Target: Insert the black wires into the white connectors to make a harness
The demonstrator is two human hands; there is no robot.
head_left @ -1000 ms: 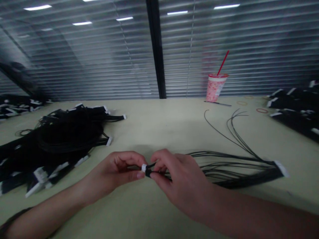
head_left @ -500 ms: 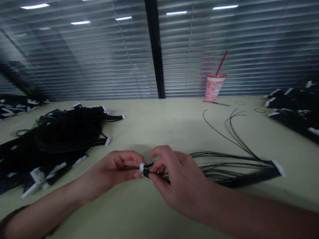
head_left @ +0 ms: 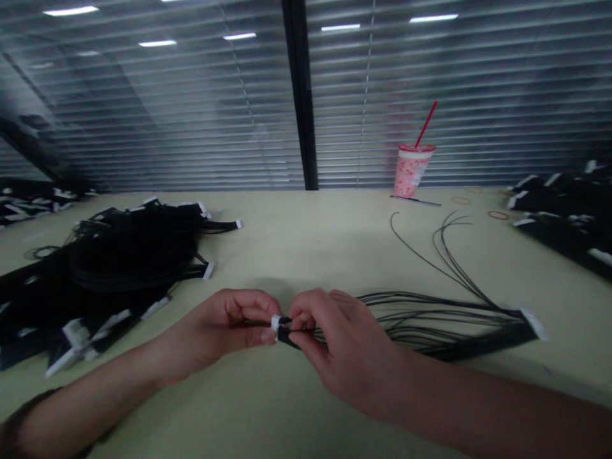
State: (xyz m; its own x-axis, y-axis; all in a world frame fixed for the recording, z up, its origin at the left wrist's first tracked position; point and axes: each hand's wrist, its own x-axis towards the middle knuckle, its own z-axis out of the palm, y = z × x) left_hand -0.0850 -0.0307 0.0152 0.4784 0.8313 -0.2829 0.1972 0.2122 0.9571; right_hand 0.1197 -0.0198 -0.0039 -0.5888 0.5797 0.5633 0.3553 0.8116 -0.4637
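My left hand [head_left: 224, 328] pinches a small white connector [head_left: 276, 322] between thumb and fingers, low in the middle of the view. My right hand [head_left: 342, 350] is closed on the thin black wires [head_left: 285, 333] right where they meet that connector, forefinger curled over them. The two hands touch at the fingertips. From my right hand a bundle of black wires [head_left: 444, 319] runs right along the pale table [head_left: 306, 248] to another white connector [head_left: 533, 323]. A few loose wire ends [head_left: 444, 245] curve up behind the bundle.
A heap of black cable assemblies with white connectors [head_left: 109, 268] lies at the left. More black cable bundles [head_left: 564, 223] sit at the right edge. A pink cup with a red straw [head_left: 411, 169] stands at the back by the window blinds, with rubber bands [head_left: 497, 215] nearby.
My right forefinger, raised half a second ago, has come down onto the wires at the connector. Both hands stay in the same spot.
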